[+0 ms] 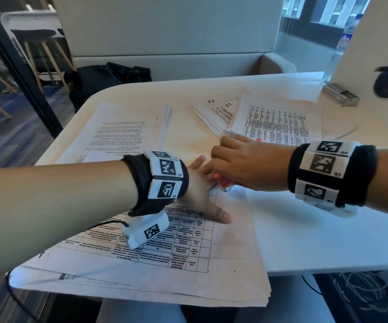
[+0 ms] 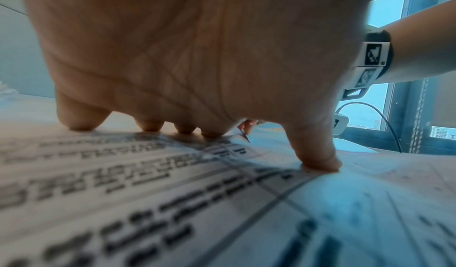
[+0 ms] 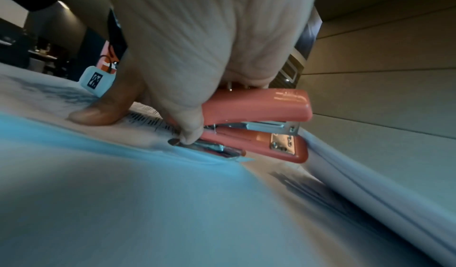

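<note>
A stack of printed sheets with a table (image 1: pixel 188 241) lies at the near edge of the white table (image 1: pixel 305 241). My left hand (image 1: pixel 202 201) lies flat on it, straight fingers (image 2: pixel 318 162) pressing the top sheet (image 2: pixel 172 193) down. My right hand (image 1: pixel 242 159) grips a pink stapler (image 1: pixel 223 181) at the stack's far right corner. In the right wrist view the stapler (image 3: pixel 259 123) has its mouth over the paper's corner (image 3: pixel 158 127), palm on top and thumb (image 3: pixel 192 132) at its base. The left thumb (image 3: pixel 98 113) presses the sheet beside it.
More printed sheets lie further back: one sheet at the left (image 1: pixel 118 131), a fanned pile (image 1: pixel 218 113) and another page (image 1: pixel 279 124) at the right. A small metal box (image 1: pixel 340 94) sits at the far right beside a white panel (image 1: pixel 375 66). A dark bag (image 1: pixel 104 82) lies beyond the table.
</note>
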### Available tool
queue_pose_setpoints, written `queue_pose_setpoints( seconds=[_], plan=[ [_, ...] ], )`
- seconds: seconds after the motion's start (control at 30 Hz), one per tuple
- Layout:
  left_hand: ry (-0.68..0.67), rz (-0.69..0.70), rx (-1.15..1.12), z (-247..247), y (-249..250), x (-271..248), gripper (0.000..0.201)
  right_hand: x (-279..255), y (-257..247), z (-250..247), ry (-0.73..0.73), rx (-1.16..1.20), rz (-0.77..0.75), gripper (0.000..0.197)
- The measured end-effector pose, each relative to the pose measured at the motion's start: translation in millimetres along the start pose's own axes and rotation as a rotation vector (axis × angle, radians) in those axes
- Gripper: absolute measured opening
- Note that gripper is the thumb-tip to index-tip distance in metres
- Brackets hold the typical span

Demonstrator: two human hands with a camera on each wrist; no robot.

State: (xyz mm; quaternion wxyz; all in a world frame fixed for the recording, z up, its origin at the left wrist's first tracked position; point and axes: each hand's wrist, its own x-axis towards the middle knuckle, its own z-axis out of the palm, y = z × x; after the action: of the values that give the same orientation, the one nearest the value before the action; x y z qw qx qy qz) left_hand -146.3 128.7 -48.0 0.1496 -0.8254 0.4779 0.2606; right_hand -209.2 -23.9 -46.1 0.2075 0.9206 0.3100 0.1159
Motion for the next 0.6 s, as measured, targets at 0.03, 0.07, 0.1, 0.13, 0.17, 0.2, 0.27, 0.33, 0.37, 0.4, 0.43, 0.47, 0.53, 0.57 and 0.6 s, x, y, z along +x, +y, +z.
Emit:
queue_pose_setpoints(
  seconds=[0.03, 0.07, 0.1, 0.13, 0.17, 0.2, 0.27, 0.33, 0.37, 0.4, 0.43, 0.47, 0.53, 0.57, 0.6],
  plan=[
    [0.001, -0.003, -0.001, -0.2, 0.0, -0.3, 0.104, 0.7, 0.7, -0.5, -0.008, -0.028, -0.018, 0.013],
    [-0.001, -0.007, -0.002, -0.1, -0.1, -1.0, 0.103, 1.0, 1.4, -2.3, -0.027, -0.041, -0.034, 0.014],
    [-0.004, -0.008, -0.006, -0.2, -0.1, -1.5, 0.102, 1.2, 2.3, -4.0, -0.048, -0.047, -0.054, 0.015],
    [-0.003, -0.007, -0.014, -0.2, -0.2, -2.3, 0.099, 1.0, 2.1, -6.9, -0.076, -0.040, -0.068, 0.014],
    [0.001, -0.003, -0.031, -0.3, 0.1, -3.6, 0.095, 0.7, 1.9, -8.1, -0.082, -0.023, -0.091, 0.014],
    [0.006, 0.004, -0.048, -1.0, 0.8, -5.7, 0.090, -0.1, 1.2, -8.7, -0.081, -0.003, -0.120, 0.016],
    [0.022, 0.030, -0.064, -1.9, 1.9, -8.5, 0.082, -1.9, -0.1, -9.7, -0.081, -0.008, -0.174, 0.018],
    [0.029, 0.037, -0.064, -2.0, 2.2, -7.9, 0.083, -2.8, -1.2, -11.0, -0.081, -0.016, -0.163, 0.009],
    [0.027, 0.027, -0.061, -1.7, 1.5, -6.3, 0.088, -2.2, -2.4, -11.5, -0.100, 0.026, -0.122, 0.007],
    [0.015, 0.013, -0.052, -1.4, 0.3, -4.6, 0.094, -0.5, -4.8, -13.5, -0.146, 0.101, -0.053, 0.011],
    [0.000, 0.006, -0.039, -1.0, -0.7, -3.1, 0.099, 1.0, -7.2, -14.7, -0.216, 0.199, 0.045, 0.017],
    [-0.010, 0.007, -0.029, -0.6, -1.7, -2.2, 0.102, 2.5, -9.2, -14.8, -0.310, 0.308, 0.174, 0.021],
    [-0.013, 0.016, -0.026, -1.0, -2.0, -2.1, 0.107, 7.5, -10.8, -16.1, -0.471, 0.484, 0.411, 0.027],
    [-0.009, 0.018, -0.020, -1.0, -1.9, -2.3, 0.109, 10.3, -10.4, -16.0, -0.506, 0.563, 0.492, 0.029],
    [-0.006, 0.021, -0.009, -1.1, -2.0, -1.8, 0.112, 12.8, -9.3, -15.0, -0.534, 0.644, 0.556, 0.029]
  ],
)
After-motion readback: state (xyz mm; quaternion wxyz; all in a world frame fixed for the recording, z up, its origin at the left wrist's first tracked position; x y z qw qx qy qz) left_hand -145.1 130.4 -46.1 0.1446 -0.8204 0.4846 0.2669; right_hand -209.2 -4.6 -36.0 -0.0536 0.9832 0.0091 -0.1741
